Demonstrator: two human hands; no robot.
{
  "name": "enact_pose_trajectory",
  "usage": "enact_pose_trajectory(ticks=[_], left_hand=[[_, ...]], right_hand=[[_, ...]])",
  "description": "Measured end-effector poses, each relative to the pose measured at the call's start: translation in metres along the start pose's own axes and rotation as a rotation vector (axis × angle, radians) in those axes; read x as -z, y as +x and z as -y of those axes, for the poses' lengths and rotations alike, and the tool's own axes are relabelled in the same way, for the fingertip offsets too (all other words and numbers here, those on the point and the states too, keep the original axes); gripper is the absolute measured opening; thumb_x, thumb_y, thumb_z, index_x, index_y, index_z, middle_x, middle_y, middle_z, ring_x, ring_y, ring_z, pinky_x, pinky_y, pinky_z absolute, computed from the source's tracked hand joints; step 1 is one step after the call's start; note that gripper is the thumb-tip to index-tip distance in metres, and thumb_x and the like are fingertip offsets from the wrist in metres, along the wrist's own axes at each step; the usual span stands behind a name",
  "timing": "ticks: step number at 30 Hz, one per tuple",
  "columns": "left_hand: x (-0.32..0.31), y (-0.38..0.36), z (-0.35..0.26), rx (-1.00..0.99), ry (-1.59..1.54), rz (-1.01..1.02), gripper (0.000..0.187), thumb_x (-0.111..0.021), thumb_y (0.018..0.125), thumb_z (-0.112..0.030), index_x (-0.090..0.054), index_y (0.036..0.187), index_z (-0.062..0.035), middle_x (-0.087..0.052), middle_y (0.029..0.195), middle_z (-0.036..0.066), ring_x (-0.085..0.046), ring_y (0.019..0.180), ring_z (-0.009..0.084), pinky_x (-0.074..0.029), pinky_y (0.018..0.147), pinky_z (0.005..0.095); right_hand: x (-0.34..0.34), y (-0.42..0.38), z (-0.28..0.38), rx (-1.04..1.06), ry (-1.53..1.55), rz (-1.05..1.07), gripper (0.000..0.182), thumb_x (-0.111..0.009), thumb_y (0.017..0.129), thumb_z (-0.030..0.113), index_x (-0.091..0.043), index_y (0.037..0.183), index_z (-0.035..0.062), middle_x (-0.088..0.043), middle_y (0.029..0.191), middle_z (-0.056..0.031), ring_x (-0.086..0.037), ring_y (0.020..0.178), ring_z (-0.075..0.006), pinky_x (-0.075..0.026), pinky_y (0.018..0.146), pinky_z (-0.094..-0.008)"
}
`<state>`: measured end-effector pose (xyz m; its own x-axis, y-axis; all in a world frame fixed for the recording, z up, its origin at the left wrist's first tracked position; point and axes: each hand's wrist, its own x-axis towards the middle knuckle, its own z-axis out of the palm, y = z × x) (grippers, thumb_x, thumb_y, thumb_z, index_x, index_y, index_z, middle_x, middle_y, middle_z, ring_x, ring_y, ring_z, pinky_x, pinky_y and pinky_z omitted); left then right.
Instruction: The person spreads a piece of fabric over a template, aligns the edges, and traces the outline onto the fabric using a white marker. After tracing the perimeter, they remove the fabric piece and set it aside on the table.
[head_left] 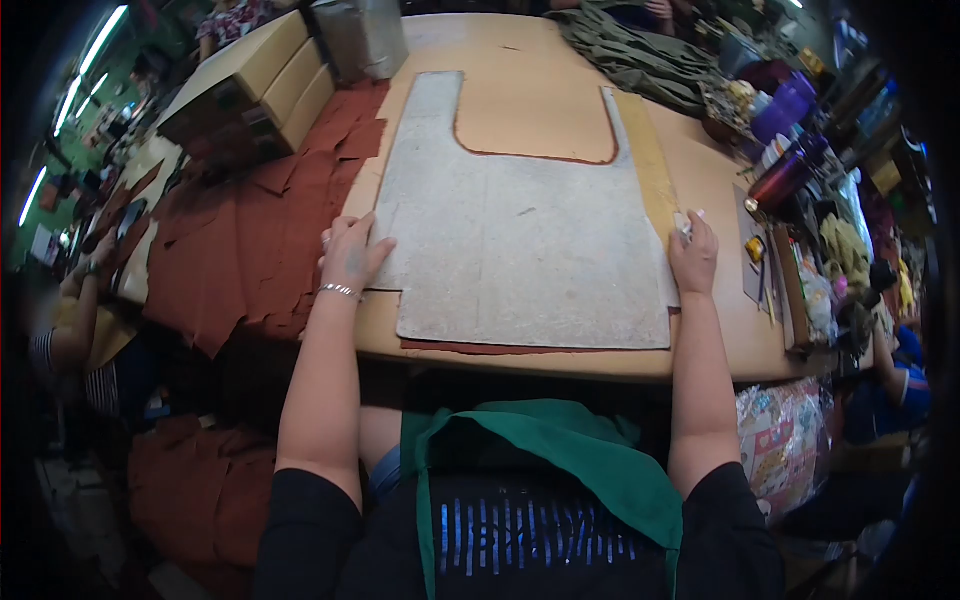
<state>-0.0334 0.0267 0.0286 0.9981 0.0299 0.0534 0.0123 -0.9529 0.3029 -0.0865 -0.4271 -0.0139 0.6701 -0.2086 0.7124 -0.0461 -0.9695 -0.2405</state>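
Note:
A large grey flat template with a deep U-shaped cutout at its far side lies on the tan tabletop. Under it, a reddish-brown sheet shows as a thin strip along the near edge. My left hand rests at the template's left edge, thumb spread onto the grey surface and the other fingers bent toward the red sheets. At the right edge, my right hand has its fingers closed around a small whitish thing, whose kind I cannot tell. A yellowish strip runs along the template's right side.
Reddish-brown sheets are heaped at left, beside cardboard boxes. Dark green fabric lies at the far right. Bottles, including a purple one, and a tool box crowd the right edge. Other people sit at both sides.

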Motion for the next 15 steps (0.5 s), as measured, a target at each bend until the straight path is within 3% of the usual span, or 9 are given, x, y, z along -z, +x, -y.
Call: enact_pose_trajectory(ticks=[4, 7, 9, 12, 13, 15], left_hand=[[-0.024, -0.002, 0.046, -0.276, -0.08, -0.208, 0.049, -0.064, 0.073, -0.034, -0.054, 0.114, -0.0106, -0.044, 0.12, 0.013, -0.038, 0.111, 0.0329, -0.038, 0.088, 0.0455], [-0.01, -0.012, 0.061, -0.341, 0.036, -0.178, 0.054, -0.063, 0.074, -0.039, -0.053, 0.116, -0.0077, -0.041, 0.125, 0.015, -0.032, 0.119, 0.0339, -0.033, 0.094, 0.0452], [-0.01, -0.015, 0.064, -0.321, 0.021, -0.152, 0.054, -0.063, 0.074, -0.039, -0.052, 0.117, -0.0073, -0.043, 0.124, 0.015, -0.033, 0.119, 0.0345, -0.031, 0.096, 0.0436], [-0.008, -0.017, 0.061, -0.293, 0.006, -0.123, 0.055, -0.062, 0.074, -0.041, -0.052, 0.117, -0.0067, -0.043, 0.125, 0.015, -0.033, 0.119, 0.0348, -0.03, 0.097, 0.043], [-0.007, -0.017, 0.059, -0.282, 0.0, -0.117, 0.056, -0.062, 0.075, -0.042, -0.052, 0.117, -0.0066, -0.042, 0.126, 0.015, -0.033, 0.119, 0.0349, -0.03, 0.097, 0.0431], [-0.005, -0.018, 0.058, -0.272, -0.018, -0.098, 0.059, -0.062, 0.073, -0.044, -0.051, 0.118, -0.0072, -0.041, 0.127, 0.015, -0.032, 0.121, 0.0354, -0.029, 0.099, 0.0431]], right_hand=[[0.007, 0.0, 0.002, 0.055, 0.092, -0.118, 0.023, -0.061, 0.075, 0.009, -0.058, 0.098, 0.0052, -0.055, 0.078, -0.0127, -0.051, 0.074, -0.0273, -0.043, 0.068, -0.0353], [0.01, -0.005, 0.032, -0.133, 0.349, -0.079, 0.018, -0.06, 0.079, 0.009, -0.059, 0.096, 0.0036, -0.057, 0.075, -0.0115, -0.054, 0.068, -0.022, -0.045, 0.063, -0.0311], [0.016, -0.013, 0.079, -0.341, 0.828, 0.058, 0.013, -0.058, 0.083, 0.01, -0.06, 0.093, 0.0025, -0.059, 0.079, -0.0112, -0.057, 0.068, -0.0167, -0.046, 0.061, -0.0274], [0.02, -0.039, 0.153, -0.14, 0.963, 0.277, 0.012, -0.055, 0.086, 0.011, -0.061, 0.091, 0.002, -0.061, 0.084, -0.0066, -0.056, 0.074, -0.0124, -0.045, 0.066, -0.025], [0.03, -0.044, 0.175, -0.14, 0.987, 0.471, 0.012, -0.057, 0.084, 0.012, -0.061, 0.09, 0.0025, -0.061, 0.084, -0.0074, -0.056, 0.076, -0.0144, -0.045, 0.067, -0.0256], [0.033, -0.059, 0.211, 0.047, 1.082, 0.536, 0.013, -0.061, 0.081, 0.014, -0.06, 0.087, 0.0035, -0.058, 0.077, -0.0102, -0.057, 0.068, -0.0202, -0.046, 0.063, -0.0293]])
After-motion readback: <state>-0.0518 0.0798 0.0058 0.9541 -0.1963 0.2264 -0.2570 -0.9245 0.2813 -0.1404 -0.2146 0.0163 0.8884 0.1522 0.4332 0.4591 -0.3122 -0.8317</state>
